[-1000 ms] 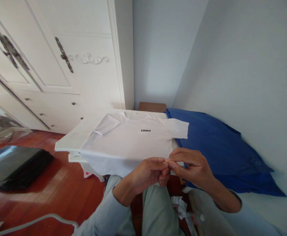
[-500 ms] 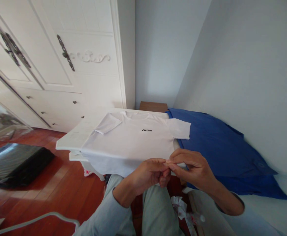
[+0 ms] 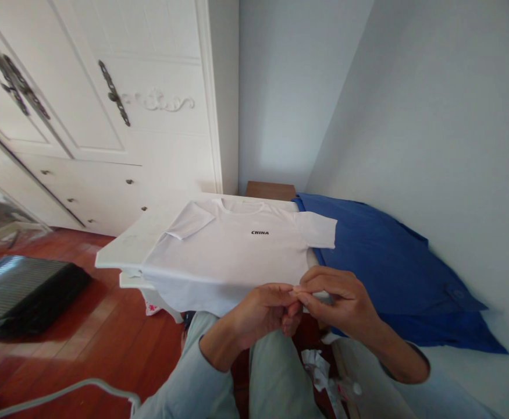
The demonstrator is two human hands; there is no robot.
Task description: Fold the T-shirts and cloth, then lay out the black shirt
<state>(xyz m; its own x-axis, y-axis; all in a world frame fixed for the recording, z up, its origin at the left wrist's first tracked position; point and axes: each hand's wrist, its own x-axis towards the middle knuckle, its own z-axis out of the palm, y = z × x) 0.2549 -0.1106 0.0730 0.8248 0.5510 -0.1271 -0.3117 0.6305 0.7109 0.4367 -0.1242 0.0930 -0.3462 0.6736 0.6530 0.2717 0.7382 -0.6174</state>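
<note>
My left hand [image 3: 266,311] and my right hand [image 3: 339,297] meet fingertip to fingertip above my lap, just in front of the table. Both are closed in a pinch. Whatever lies between the fingertips is too small or too hidden to make out. Behind them a white T-shirt [image 3: 223,250] lies spread over the white table [image 3: 121,247], with "CHINA" printed in black on the chest. Its neck points away from me, and its lower part hangs over the near edge. One sleeve reaches right onto blue cloth.
Blue cloth [image 3: 380,262] covers the area to the right, along the wall. A white wardrobe [image 3: 162,70] stands at the back left. On the red wooden floor [image 3: 118,343] lies a dark ribbed object [image 3: 27,291]. Crumpled white paper [image 3: 317,366] is by my right leg.
The whole view has shifted very slightly. My hands keep the same pinched pose, and the T-shirt lies as before.
</note>
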